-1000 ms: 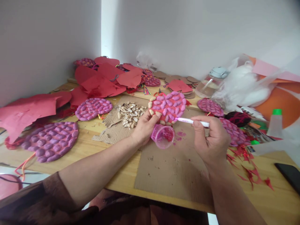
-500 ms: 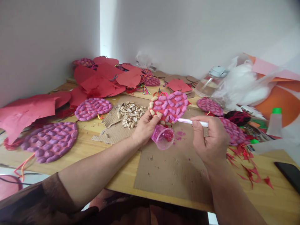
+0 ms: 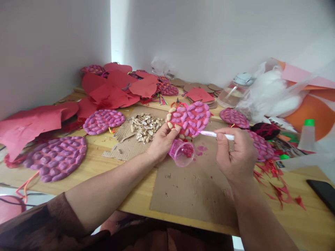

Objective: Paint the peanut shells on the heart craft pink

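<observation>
My left hand [image 3: 163,141] grips the lower left edge of a red heart-shaped piece [image 3: 190,119] covered with peanut shells. Most of its shells are painted pink-purple; a few along the left edge are bare tan. A clear plastic cup [image 3: 180,153] stained with pink paint lies tilted just under that hand; whether the fingers also hold it, I cannot tell. My right hand [image 3: 235,153] is closed round a slim white paintbrush [image 3: 216,135]. The brush's pink tip touches or nearly touches the piece's lower edge.
Cardboard [image 3: 193,195] with pink paint spots lies beneath my hands. Empty peanut shells [image 3: 146,127] are heaped to the left. Painted pieces [image 3: 56,158] and red cutouts [image 3: 113,87] surround them. At right are a lidded jar [image 3: 235,90], a green-capped bottle [image 3: 308,134] and a phone [image 3: 323,193].
My right hand and the paintbrush have shifted slightly to the right, the tip moving along the piece's lower edge. My left hand and the heart-shaped piece have stayed nearly still.
</observation>
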A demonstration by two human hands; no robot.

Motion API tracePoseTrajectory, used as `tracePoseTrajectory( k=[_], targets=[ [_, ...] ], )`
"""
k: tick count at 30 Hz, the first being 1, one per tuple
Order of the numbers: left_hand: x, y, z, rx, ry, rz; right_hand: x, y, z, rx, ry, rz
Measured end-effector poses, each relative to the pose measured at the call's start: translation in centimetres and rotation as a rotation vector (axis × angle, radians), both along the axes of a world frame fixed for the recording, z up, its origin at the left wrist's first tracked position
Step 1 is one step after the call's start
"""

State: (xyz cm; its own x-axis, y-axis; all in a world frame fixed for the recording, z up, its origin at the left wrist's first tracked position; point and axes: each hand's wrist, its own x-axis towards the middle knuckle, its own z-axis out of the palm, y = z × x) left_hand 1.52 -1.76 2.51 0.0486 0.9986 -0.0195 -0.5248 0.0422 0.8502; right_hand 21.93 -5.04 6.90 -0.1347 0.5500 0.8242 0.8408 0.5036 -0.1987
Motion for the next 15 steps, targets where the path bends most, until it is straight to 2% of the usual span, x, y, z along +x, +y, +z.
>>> tracePoseTrajectory(
  k=[5, 10, 15],
  targets=[
    [-0.07, 0.09, -0.14, 0.011, 0.014, -0.007, 0.10, 0.08, -0.10, -0.025, 0.007, 0.031],
    [-0.06, 0.08, -0.23, 0.020, -0.012, -0.017, 0.23, 0.15, 0.03, -0.015, -0.009, -0.011],
    [-0.05, 0.33, -0.22, -0.065, -0.091, -0.032, 0.37, 0.17, 0.17, -0.008, 0.001, -0.014]
  ],
)
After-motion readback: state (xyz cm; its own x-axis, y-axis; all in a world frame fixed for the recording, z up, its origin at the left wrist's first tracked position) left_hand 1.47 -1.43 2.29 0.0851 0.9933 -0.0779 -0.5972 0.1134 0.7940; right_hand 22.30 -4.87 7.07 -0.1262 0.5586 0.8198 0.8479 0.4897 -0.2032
